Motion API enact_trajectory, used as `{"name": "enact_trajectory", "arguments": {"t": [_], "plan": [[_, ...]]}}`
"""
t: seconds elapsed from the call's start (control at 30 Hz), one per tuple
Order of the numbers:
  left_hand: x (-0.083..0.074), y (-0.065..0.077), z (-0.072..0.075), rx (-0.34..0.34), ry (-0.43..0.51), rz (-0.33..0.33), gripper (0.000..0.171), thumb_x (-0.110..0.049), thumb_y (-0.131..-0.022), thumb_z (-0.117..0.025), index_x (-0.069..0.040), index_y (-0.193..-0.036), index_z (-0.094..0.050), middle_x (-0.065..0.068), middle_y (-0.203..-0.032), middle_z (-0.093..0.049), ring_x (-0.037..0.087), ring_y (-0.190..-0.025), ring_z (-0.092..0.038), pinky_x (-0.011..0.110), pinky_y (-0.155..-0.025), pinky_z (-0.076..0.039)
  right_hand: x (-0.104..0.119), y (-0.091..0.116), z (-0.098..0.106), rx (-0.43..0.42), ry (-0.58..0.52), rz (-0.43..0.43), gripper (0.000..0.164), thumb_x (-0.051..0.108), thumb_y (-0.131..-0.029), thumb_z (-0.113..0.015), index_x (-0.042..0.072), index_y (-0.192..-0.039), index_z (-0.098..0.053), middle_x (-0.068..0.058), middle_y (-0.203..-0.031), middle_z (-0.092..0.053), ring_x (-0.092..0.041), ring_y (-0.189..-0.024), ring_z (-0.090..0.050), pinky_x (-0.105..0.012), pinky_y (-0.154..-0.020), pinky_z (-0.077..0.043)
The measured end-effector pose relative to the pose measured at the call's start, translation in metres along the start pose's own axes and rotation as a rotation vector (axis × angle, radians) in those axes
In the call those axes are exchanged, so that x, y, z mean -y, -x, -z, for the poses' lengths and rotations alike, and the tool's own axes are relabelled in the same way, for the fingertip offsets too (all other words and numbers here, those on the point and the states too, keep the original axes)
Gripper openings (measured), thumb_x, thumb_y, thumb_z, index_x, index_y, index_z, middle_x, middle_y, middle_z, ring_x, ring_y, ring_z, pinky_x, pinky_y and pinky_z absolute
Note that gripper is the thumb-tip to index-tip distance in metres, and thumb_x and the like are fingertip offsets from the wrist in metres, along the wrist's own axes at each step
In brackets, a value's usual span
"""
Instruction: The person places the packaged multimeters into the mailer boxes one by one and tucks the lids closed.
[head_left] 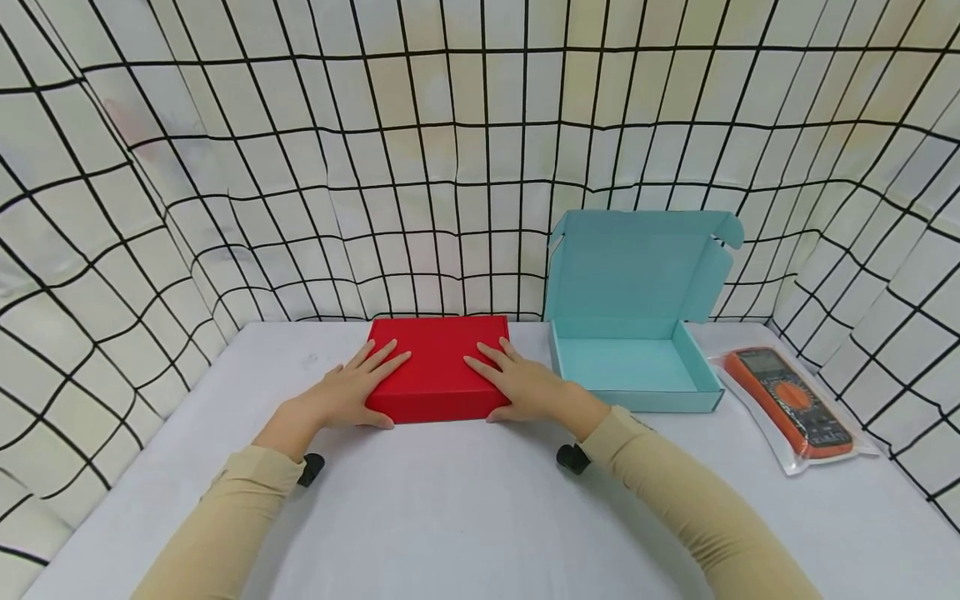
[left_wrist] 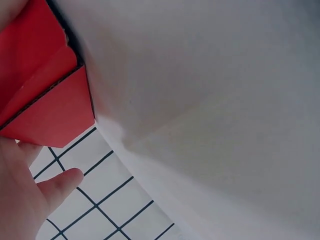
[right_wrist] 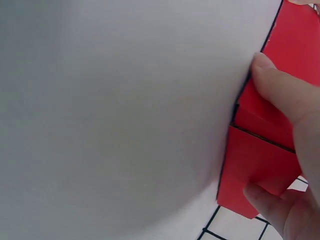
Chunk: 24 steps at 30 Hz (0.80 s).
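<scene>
A closed red cardboard box (head_left: 442, 354) lies flat near the back edge of the table. My left hand (head_left: 352, 392) rests on its left side, spread fingers over the lid and thumb by the front left corner. In the left wrist view, one finger (left_wrist: 62, 187) stands off from the box's side wall. Over the right side lies my right hand (head_left: 528, 385), its fingers straight on the lid. The right wrist view has its thumb (right_wrist: 275, 82) against the front wall and another finger (right_wrist: 265, 200) touching the side wall. The box's contents are hidden.
Just right of the red box stands a light blue box (head_left: 637, 367) with its lid raised and nothing visible inside. Farther right, an orange and black multimeter (head_left: 791, 400) lies in a clear plastic bag. White cloth with a black grid (head_left: 480, 150) encloses the table's back and sides.
</scene>
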<state>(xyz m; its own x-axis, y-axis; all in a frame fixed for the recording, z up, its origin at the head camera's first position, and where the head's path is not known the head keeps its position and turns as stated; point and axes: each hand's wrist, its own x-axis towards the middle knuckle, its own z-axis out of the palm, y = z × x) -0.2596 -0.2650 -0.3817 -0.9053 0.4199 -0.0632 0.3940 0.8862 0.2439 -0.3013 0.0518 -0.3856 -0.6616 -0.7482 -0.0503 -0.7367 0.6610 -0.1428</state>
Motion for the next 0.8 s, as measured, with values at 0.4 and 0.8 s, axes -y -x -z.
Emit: {"name": "enact_trajectory", "arguments": {"t": [0.4, 0.8], "plan": [[0.001, -0.001, 0.006, 0.011, 0.009, -0.01, 0.105, -0.025, -0.082, -0.086, -0.017, -0.164, -0.021, 0.016, -0.169, -0.009, 0.048, -0.152, -0.004, 0.077, -0.107, -0.026, 0.005, -0.003, 0.005, 0.034, 0.115, -0.038, 0.099, 0.046, -0.089, -0.078, 0.02, -0.166, -0.021, -0.018, -0.169, -0.012, -0.045, -0.153, -0.016, -0.039, -0.096, -0.055], [0.008, -0.005, 0.007, -0.003, 0.065, -0.026, 0.097, -0.02, -0.087, -0.083, -0.022, -0.165, -0.024, 0.012, -0.17, -0.011, 0.045, -0.153, -0.003, 0.079, -0.108, -0.02, 0.008, -0.006, -0.004, -0.05, 0.167, -0.017, 0.089, 0.041, -0.093, -0.075, 0.019, -0.164, -0.027, -0.021, -0.166, -0.023, -0.049, -0.149, -0.025, -0.036, -0.087, -0.059]]}}
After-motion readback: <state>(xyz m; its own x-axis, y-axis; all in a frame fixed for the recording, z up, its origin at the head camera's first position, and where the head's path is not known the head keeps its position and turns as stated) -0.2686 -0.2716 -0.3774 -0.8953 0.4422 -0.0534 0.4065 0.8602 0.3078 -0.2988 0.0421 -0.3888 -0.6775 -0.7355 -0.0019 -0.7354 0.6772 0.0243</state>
